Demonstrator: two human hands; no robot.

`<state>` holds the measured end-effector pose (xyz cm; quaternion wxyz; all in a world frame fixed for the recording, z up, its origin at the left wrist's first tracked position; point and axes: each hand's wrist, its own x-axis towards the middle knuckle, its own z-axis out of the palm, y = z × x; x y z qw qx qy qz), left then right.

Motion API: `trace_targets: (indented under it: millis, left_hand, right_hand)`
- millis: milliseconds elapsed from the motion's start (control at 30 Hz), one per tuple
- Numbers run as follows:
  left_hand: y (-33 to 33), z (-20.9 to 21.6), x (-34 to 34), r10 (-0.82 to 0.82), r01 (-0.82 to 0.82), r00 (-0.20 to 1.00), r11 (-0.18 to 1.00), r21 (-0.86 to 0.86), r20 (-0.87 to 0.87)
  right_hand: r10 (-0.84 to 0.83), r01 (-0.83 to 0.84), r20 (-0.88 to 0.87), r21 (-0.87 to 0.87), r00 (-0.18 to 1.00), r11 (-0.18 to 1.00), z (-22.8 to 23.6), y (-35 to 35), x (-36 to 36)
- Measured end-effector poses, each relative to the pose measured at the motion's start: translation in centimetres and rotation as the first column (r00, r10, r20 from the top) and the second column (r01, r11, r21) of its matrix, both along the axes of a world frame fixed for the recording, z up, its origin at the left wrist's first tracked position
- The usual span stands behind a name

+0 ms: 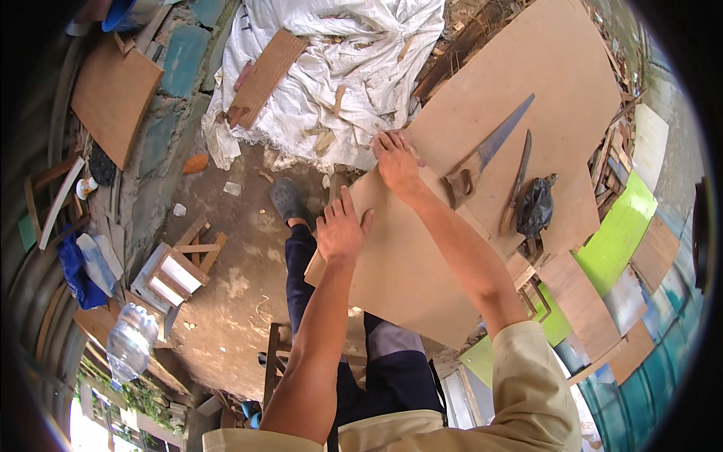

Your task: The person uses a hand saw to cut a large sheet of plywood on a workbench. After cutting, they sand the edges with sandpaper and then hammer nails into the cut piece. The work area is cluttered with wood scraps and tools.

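Note:
A thin brown board [407, 264] lies before me, close to my lap. My left hand [340, 232] rests on it near its left edge, fingers spread and thumb out. At the far corner of the board my right hand [397, 164] is closed, its fingers bent over a small pale pinkish piece [411, 142] that is mostly hidden. Beyond it, on a larger brown board [527, 68], lies a handsaw [489, 147] with a wooden handle. To its right are a long knife [517, 181] in a curved shape and a black plastic bag [535, 207].
A white woven sack [339, 75] with a brown plank [267, 75] on it covers the ground ahead. On the left stand a small wooden frame [177, 275] and a clear plastic bottle [132, 343]. Green panels [617, 233] and wood scraps lie to the right.

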<state>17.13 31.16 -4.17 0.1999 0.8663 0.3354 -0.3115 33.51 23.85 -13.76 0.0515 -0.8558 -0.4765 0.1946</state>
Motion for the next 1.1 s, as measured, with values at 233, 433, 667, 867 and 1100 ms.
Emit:
trace_targets:
  millis: [233,433,667,867,1100]
  left_hand:
    - [0.8,-0.3,-1.4,-0.012,0.012,1.000,0.999,0.039,-0.013]
    - [0.6,0.4,-0.5,-0.007,0.006,1.000,0.999,0.037,0.016]
    - [0.3,0.2,-0.1,-0.006,0.007,1.000,1.000,0.014,-0.019]
    - [0.7,-0.6,-1.6,-0.031,0.032,0.999,0.997,0.066,-0.011]
    - [0.4,0.2,-0.8,-0.025,0.026,0.999,0.998,0.053,-0.020]
  right_hand:
    - [-0.099,0.113,-0.128,0.110,0.987,0.987,3.6,-0.2,-6.8]
    - [-0.137,0.141,-0.115,0.024,0.984,0.990,1.6,-0.2,-3.6]
    - [-0.048,0.049,-0.053,0.003,0.997,0.999,-0.5,-1.0,-1.4]
    - [-0.194,0.219,-0.195,0.118,0.961,0.968,3.3,-0.3,-7.9]
    - [-0.215,0.236,-0.238,0.063,0.947,0.970,1.4,-0.7,-3.3]
